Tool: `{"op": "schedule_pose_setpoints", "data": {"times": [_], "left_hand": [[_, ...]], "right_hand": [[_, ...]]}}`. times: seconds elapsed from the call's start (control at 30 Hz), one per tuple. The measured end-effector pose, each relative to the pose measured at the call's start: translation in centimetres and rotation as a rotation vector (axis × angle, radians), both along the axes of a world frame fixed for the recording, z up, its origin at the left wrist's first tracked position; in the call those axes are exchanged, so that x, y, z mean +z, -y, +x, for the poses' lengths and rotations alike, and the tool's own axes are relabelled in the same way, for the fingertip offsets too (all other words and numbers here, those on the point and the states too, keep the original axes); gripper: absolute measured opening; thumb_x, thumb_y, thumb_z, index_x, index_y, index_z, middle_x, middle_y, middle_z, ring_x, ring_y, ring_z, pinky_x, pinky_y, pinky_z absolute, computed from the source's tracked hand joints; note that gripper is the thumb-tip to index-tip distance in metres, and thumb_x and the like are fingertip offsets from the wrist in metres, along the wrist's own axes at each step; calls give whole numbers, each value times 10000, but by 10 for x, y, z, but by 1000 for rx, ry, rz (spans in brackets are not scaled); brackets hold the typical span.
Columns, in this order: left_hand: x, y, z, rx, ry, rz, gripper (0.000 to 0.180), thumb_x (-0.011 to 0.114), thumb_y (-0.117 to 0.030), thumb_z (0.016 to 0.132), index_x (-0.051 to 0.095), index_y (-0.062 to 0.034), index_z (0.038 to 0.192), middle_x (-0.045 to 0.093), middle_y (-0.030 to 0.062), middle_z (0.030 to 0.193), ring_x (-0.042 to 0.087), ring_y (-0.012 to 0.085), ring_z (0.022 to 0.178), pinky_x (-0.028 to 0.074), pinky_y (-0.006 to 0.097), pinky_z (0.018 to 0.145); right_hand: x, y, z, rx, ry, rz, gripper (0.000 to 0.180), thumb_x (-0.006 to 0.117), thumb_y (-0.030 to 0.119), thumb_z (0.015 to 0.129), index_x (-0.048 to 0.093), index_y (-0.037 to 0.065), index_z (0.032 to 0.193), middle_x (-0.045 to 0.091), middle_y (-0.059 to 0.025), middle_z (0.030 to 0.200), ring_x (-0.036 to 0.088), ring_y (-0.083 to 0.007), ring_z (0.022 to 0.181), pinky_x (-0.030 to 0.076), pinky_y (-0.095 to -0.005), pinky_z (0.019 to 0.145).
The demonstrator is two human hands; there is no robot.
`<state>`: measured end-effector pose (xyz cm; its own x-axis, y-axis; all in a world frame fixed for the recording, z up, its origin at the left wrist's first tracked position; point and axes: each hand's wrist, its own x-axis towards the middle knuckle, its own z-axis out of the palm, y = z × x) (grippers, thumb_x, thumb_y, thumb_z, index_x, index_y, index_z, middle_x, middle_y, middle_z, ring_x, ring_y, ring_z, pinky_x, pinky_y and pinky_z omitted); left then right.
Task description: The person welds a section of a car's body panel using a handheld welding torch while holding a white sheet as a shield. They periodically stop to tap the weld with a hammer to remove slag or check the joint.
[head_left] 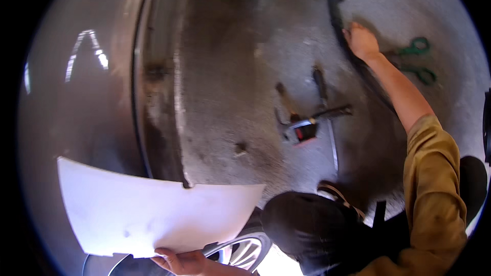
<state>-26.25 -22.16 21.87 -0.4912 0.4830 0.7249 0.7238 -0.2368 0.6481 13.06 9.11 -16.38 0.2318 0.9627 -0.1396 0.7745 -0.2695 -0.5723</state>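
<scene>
Head view shows the right hand (362, 41) stretched far forward onto a long black rubber strip (358, 66) lying on the grey concrete floor (230, 71), fingers seemingly closing on it, though blur hides the grip. Its long axis runs away from the person, bending slightly. The left hand (181, 261), much farther from the strip, pinches the lower edge of 1 white curved panel (153, 209). Right of the strip lie 1 pair of green-handled scissors (419, 59); left of it, about 3 dark hand tools (312, 117).
</scene>
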Motion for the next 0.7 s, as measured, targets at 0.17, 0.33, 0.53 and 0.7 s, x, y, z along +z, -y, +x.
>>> {"op": "schedule_pose_setpoints", "data": {"times": [0.17,0.33,0.53,0.7], "left_hand": [[-14,-8,-1,-23,15,2,480,595,-242,917,441,14,1293,544,185,1191,548,247,1042,451,384,878],[-55,-59,51,-236,346,51,449,535,-209,952,424,29,1317,452,199,1286,518,229,1131,476,402,942],[-64,-78,57,-199,-176,54,495,622,-32,838,507,-14,1319,399,237,1365,488,312,1191,424,401,987],[-76,-79,64,-127,-154,11,428,569,-138,903,508,41,1287,456,183,1304,504,244,1134,449,340,943]], "right_hand": [[16,61,-32,329,210,92,435,580,349,862,545,-30,1074,611,-187,1087,516,-337,1099,372,-484,920],[24,44,-16,302,303,-33,385,578,84,764,529,-16,1133,614,-149,1113,437,-312,1173,314,-456,959],[115,65,32,488,101,-190,400,575,167,782,482,-43,1110,641,-242,933,620,-407,891,485,-478,777],[101,181,125,1027,475,-773,343,614,191,779,546,34,1077,650,-169,976,633,-346,918,503,-440,764]]}}
